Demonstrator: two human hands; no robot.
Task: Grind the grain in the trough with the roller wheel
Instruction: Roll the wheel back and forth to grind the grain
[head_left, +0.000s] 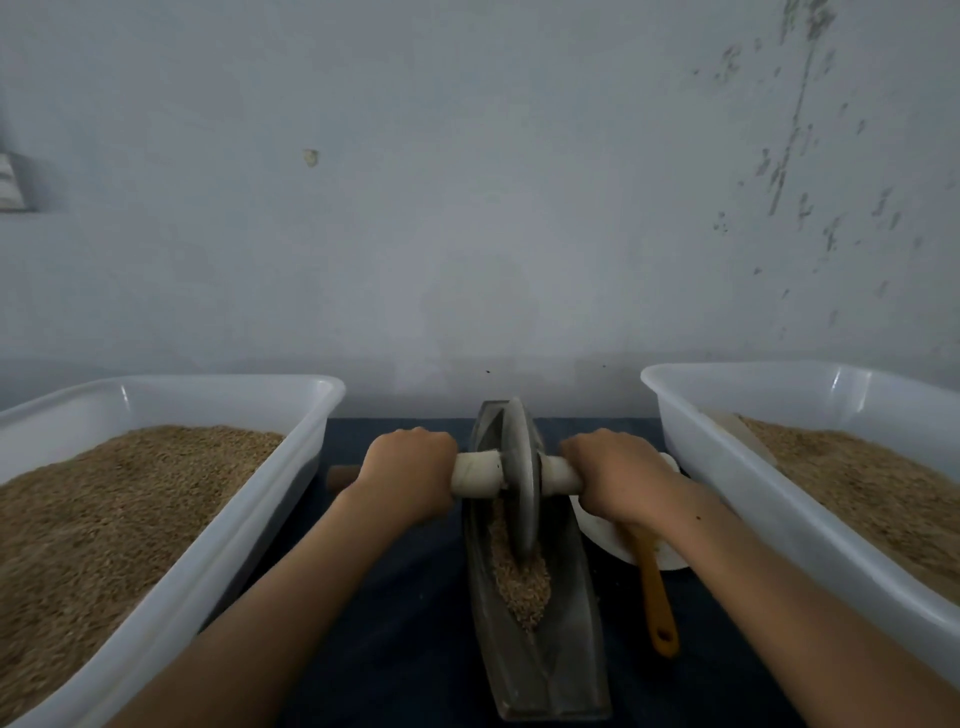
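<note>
A long dark boat-shaped trough (550, 670) lies lengthwise on the dark table between my arms. Tan grain (522, 582) fills its groove near the middle. The grey roller wheel (519, 483) stands upright in the groove toward the far half, its rim down in the grain. A pale axle handle (475, 473) runs through the wheel. My left hand (408, 475) is closed around the handle left of the wheel. My right hand (618, 475) is closed around it on the right.
A white plastic tub (291, 447) heaped with grain stands at the left, another tub (727, 467) at the right. A white bowl (602, 540) with an orange-handled utensil (657, 597) sits under my right wrist. A grey wall rises just behind the trough.
</note>
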